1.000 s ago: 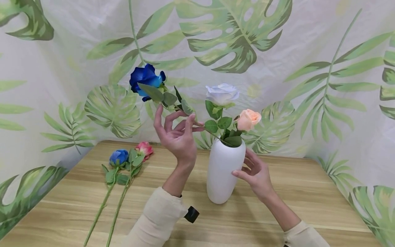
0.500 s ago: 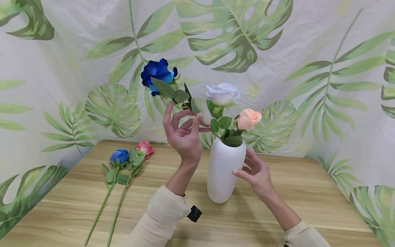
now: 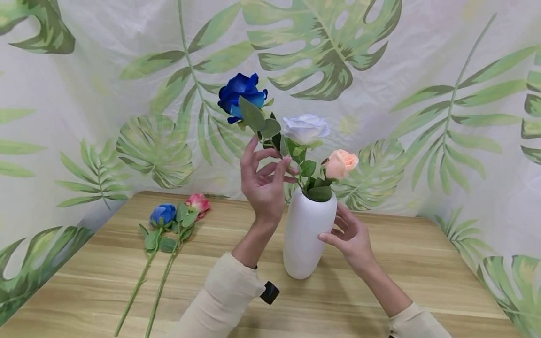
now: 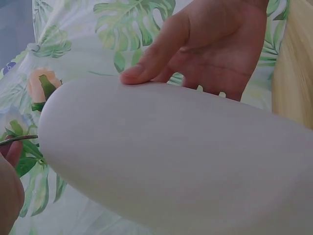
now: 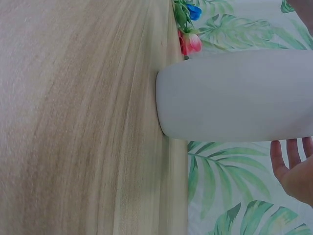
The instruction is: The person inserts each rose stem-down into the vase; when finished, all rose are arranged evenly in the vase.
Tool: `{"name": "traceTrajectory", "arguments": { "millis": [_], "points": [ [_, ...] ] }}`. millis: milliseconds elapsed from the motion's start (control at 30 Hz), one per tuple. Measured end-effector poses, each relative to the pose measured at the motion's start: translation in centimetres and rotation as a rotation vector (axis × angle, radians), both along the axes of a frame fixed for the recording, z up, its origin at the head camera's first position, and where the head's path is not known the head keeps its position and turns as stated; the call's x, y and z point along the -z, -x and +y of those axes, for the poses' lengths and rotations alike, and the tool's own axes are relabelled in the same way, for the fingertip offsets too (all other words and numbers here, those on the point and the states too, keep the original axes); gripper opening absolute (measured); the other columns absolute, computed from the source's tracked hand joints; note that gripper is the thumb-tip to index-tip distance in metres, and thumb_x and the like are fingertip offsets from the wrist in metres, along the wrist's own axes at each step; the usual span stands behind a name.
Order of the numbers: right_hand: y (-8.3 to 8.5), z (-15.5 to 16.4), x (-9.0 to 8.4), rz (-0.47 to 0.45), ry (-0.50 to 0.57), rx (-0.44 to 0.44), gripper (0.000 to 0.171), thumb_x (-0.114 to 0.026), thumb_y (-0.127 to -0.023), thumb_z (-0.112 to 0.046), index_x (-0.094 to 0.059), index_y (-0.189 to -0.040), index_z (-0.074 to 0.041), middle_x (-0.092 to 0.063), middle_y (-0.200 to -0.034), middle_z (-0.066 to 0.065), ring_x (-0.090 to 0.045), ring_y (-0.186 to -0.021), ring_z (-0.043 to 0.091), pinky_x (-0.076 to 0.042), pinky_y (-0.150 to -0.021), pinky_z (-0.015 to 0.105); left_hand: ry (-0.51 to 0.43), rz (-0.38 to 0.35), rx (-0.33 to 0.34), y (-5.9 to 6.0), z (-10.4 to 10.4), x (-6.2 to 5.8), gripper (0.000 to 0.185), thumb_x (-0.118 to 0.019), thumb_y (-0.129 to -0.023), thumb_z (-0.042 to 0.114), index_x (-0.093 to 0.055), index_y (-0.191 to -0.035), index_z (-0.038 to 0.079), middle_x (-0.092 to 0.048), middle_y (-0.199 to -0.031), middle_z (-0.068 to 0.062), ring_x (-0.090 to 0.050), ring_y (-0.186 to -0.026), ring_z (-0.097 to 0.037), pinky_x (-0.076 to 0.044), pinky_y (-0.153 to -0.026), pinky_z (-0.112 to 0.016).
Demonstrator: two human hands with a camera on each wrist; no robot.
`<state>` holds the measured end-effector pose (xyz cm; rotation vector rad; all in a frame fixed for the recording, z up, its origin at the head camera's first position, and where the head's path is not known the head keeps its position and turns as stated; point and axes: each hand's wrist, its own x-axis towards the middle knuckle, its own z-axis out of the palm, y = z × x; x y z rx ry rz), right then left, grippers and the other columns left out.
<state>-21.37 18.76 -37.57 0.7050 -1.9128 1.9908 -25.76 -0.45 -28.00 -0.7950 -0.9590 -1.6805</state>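
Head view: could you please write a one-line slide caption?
Left hand pinches a blue rose stem over a white vase; right hand touches the vase.

Dark blue rose (image 3: 241, 93) held up, stem slanting into mouth of white vase (image 3: 307, 237). Vase upright on wooden table, already holding pale white rose (image 3: 305, 128) and peach rose (image 3: 341, 163).

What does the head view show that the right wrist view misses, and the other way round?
Only the head view shows the dark blue rose whose stem the left hand pinches, the pale rose and peach rose in the vase, and the right hand against the vase's side. Only the right wrist view shows the vase's base meeting the table. Both show the white vase and the two roses lying on the table.
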Motion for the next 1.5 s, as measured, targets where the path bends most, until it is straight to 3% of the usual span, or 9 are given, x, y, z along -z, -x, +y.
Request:
{"name": "traceTrajectory", "arguments": {
  "millis": [200, 367, 600, 900, 1067, 1300, 1500],
  "points": [
    [0.0, 0.0, 0.0, 0.000, -0.006, 0.001, 0.077, -0.075, -0.080, 0.019, -0.051, -0.151, -0.002, -0.064, -0.139, -0.002, -0.065, -0.117, 0.016, -0.060, -0.091, 0.031, 0.024, -0.067, -0.022, -0.4, 0.0, 0.8, 0.058, -0.069, -0.088, -0.020, -0.042, -0.139, -0.016, -0.058, -0.103, -0.036, -0.071, -0.077, -0.006, -0.063, -0.055, -0.042],
    [0.1, 0.0, 0.0, -0.001, -0.009, 0.005, 0.077, -0.075, -0.080, 0.019, -0.052, -0.150, -0.003, -0.064, -0.139, -0.003, -0.065, -0.118, 0.016, -0.060, -0.092, 0.031, 0.045, -0.116, -0.035, -0.8, 0.1, 1.2, 0.059, -0.070, -0.085, -0.022, -0.046, -0.138, -0.015, -0.060, -0.108, -0.036, -0.071, -0.084, -0.008, -0.065, -0.062, -0.037],
    [0.1, 0.0, 0.1, 0.001, -0.007, 0.003, 0.077, -0.075, -0.080, 0.019, -0.052, -0.150, -0.002, -0.064, -0.138, -0.003, -0.065, -0.117, 0.016, -0.060, -0.092, 0.031, 0.064, -0.184, -0.144, -1.0, 0.4, 2.0, 0.054, -0.078, -0.082, -0.016, -0.057, -0.132, -0.013, -0.070, -0.105, -0.029, -0.070, -0.088, -0.021, -0.063, -0.072, -0.025],
    [0.1, 0.0, 0.1, 0.002, -0.009, 0.004, 0.077, -0.075, -0.080, 0.019, -0.051, -0.151, -0.002, -0.063, -0.140, -0.002, -0.065, -0.118, 0.016, -0.060, -0.092, 0.031, 0.078, -0.136, -0.066, -0.7, 0.8, 2.4, 0.043, -0.074, -0.082, -0.021, -0.062, -0.124, -0.017, -0.069, -0.100, -0.032, -0.065, -0.064, -0.024, -0.060, -0.065, -0.022],
    [0.1, 0.0, 0.0, 0.000, -0.015, 0.004, 0.078, -0.074, -0.081, 0.019, -0.050, -0.152, -0.003, -0.063, -0.141, -0.003, -0.064, -0.120, 0.016, -0.060, -0.093, 0.031, 0.132, -0.144, -0.093, -0.6, 1.0, 2.5, 0.039, -0.075, -0.082, -0.018, -0.065, -0.120, -0.016, -0.071, -0.098, -0.029, -0.068, -0.073, -0.030, -0.059, -0.074, -0.021],
    [0.1, 0.0, 0.0, -0.003, -0.013, 0.002, 0.077, -0.074, -0.081, 0.018, -0.051, -0.152, -0.003, -0.063, -0.141, -0.004, -0.064, -0.120, 0.016, -0.060, -0.093, 0.031, 0.231, -0.155, -0.041, -0.6, 0.9, 3.1, 0.036, -0.075, -0.082, -0.020, -0.067, -0.117, -0.016, -0.073, -0.098, -0.029, -0.066, -0.071, -0.037, -0.058, -0.074, -0.018],
    [0.1, -0.1, 0.1, -0.003, -0.007, 0.006, 0.078, -0.075, -0.081, 0.019, -0.051, -0.151, -0.003, -0.063, -0.140, -0.004, -0.065, -0.119, 0.016, -0.060, -0.093, 0.031, 0.267, -0.136, -0.093, -0.5, 0.4, 3.5, 0.028, -0.075, -0.084, -0.016, -0.070, -0.112, -0.014, -0.073, -0.090, -0.026, -0.067, -0.074, -0.035, -0.056, -0.073, -0.021]
  ]
}}
